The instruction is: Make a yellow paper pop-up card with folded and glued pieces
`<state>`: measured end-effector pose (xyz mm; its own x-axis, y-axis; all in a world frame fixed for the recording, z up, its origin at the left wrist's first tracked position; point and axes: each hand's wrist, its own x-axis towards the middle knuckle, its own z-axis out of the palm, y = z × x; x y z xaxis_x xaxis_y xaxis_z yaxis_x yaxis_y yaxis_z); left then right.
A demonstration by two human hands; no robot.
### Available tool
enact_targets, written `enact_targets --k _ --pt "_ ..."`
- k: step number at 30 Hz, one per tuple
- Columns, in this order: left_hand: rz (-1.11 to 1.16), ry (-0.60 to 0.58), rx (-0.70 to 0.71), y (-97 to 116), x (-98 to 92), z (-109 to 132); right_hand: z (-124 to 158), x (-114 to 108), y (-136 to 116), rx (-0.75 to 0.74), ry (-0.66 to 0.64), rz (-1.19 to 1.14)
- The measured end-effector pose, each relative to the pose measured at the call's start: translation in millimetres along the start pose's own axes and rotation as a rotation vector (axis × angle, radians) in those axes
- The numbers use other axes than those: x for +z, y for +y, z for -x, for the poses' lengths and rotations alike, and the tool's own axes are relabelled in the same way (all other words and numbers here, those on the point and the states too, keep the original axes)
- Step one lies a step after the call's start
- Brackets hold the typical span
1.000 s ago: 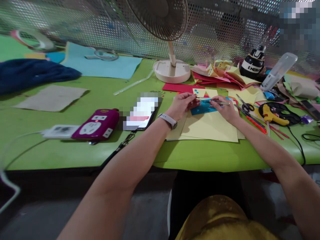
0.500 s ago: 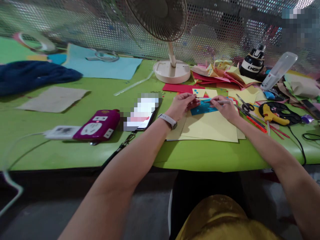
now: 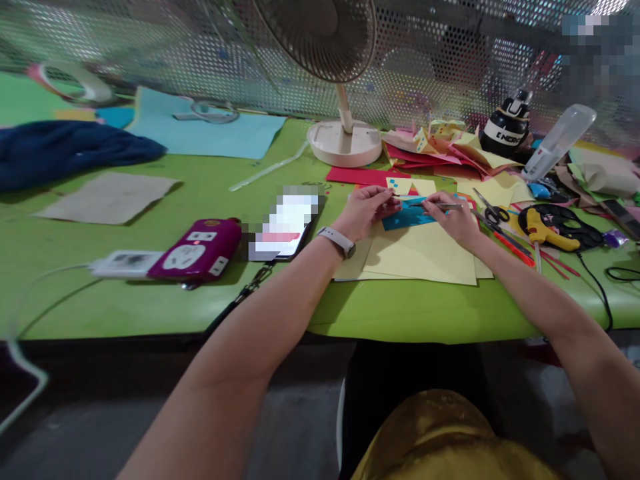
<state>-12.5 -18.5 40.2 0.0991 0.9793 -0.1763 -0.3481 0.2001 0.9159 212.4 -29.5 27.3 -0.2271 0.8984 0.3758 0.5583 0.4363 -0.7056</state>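
My right hand (image 3: 447, 212) is closed around a slim silver pen-like tool (image 3: 454, 207), its thin tip pointing left; whether it is a craft knife or tweezers cannot be made out. Facing it, my left hand (image 3: 373, 205) has its fingertips pinched together on something small that I cannot identify. Beneath both hands is a piece of blue paper (image 3: 400, 222), on top of pale yellow sheets (image 3: 425, 257). Just beyond the fingers rests a yellow paper piece with blue and red shapes (image 3: 423, 186). A pair of scissors (image 3: 495, 212) lies right of my right hand.
A phone (image 3: 287, 223) and a purple power bank (image 3: 197, 250) lie left of my left arm. Behind stands a fan (image 3: 345, 143). At right are a yellow glue gun (image 3: 543, 230), a black bottle (image 3: 505, 127), a clear bottle (image 3: 560, 141) and heaped paper scraps (image 3: 450, 150).
The tool in my right hand has tilted slightly. Both hands otherwise stay almost in place over the blue paper.
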Motion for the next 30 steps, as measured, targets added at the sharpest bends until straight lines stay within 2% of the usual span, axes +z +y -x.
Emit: enact_targets --k 5,12,19,30 --pt "-0.014 0.007 -0.002 1 1.1 2 6 -2 -7 -0.066 -0.046 0.072" --pt "-0.010 0.013 -0.009 2 2.5 3 2 -1 0 -0.040 -0.010 0.015" --pt "0.020 0.013 -0.012 2 2.4 3 1 1 3 -0.075 0.020 -0.027" --pt "0.012 -0.005 0.000 -1 -1.4 -1 0 0 7 -0.133 -0.003 0.047"
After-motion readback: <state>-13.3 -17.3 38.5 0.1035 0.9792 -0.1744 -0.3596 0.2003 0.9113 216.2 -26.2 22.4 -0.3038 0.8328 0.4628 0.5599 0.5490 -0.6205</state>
